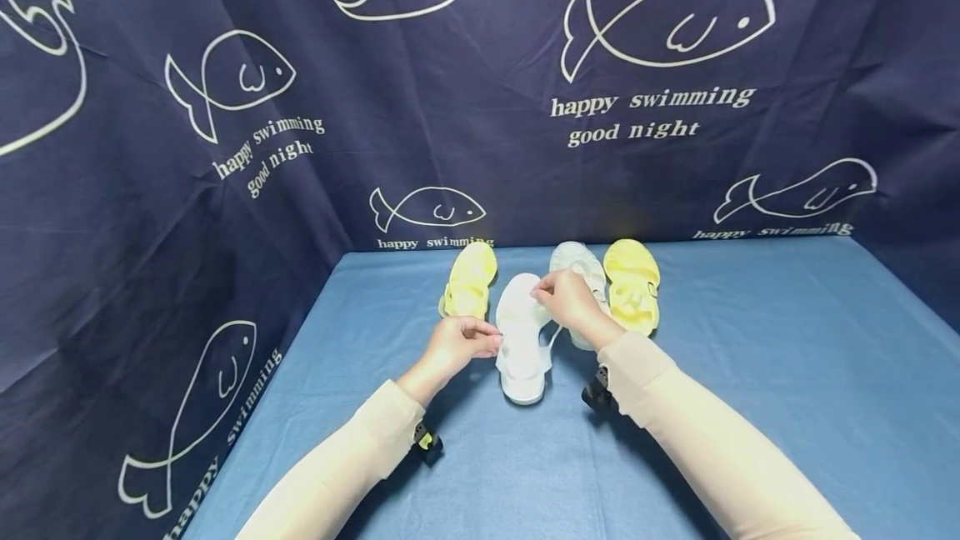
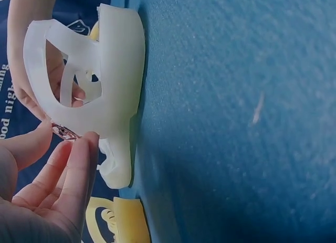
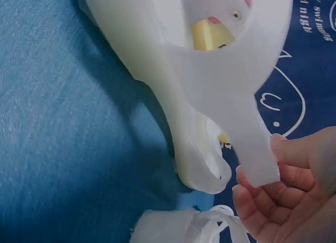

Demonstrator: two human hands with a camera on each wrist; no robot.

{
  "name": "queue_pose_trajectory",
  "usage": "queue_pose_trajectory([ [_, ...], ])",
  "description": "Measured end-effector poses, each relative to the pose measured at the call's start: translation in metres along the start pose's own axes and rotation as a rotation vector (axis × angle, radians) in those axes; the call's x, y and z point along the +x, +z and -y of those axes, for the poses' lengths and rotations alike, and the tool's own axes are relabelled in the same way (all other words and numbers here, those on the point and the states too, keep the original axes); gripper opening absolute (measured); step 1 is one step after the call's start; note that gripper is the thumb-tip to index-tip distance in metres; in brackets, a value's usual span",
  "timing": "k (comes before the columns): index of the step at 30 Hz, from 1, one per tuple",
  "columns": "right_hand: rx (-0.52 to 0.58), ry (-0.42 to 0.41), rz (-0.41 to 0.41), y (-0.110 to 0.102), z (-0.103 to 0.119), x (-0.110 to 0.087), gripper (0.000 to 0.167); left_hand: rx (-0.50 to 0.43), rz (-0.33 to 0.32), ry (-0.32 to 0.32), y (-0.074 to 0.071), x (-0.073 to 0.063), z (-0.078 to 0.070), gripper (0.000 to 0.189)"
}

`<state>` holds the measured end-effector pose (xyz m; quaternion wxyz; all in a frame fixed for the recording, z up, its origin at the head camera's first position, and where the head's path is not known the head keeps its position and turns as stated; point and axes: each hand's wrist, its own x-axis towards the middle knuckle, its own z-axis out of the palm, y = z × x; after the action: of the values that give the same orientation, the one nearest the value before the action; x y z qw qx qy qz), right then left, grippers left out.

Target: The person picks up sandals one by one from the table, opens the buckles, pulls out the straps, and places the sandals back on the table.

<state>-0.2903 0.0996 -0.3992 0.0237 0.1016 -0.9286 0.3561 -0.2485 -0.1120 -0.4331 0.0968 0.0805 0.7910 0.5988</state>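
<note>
A white sandal (image 1: 522, 373) stands on the blue cloth between the two hands, its heel end nearer to me. My left hand (image 1: 453, 346) is at its left side, thumb and fingertips pinching a small metal buckle (image 2: 65, 131) on the strap. From the other side my right hand (image 1: 572, 304) holds the free end of a white strap (image 3: 258, 156) between thumb and fingers, drawn out from the sandal. In the head view that hand partly covers a second white sandal (image 1: 576, 257) behind it.
One yellow sandal (image 1: 474, 273) lies behind my left hand. Another yellow sandal (image 1: 632, 277) is at the right, beside the second white one. A dark blue curtain (image 1: 480, 107) with fish prints hangs behind the blue cloth-covered table (image 1: 787, 373).
</note>
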Motion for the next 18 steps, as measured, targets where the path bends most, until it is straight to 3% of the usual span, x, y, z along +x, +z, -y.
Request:
queue_pose_trajectory([
  [12,-0.087,-0.044,0.087,0.0015,0.0056,0.0022,0.026,0.0,-0.006,-0.016,0.0,-0.0008,-0.0007,0.019],
  [18,-0.098,-0.047,0.083,0.0015,0.0065,0.0019,0.027,0.007,-0.007,-0.003,0.0006,0.0,0.0007,0.019],
])
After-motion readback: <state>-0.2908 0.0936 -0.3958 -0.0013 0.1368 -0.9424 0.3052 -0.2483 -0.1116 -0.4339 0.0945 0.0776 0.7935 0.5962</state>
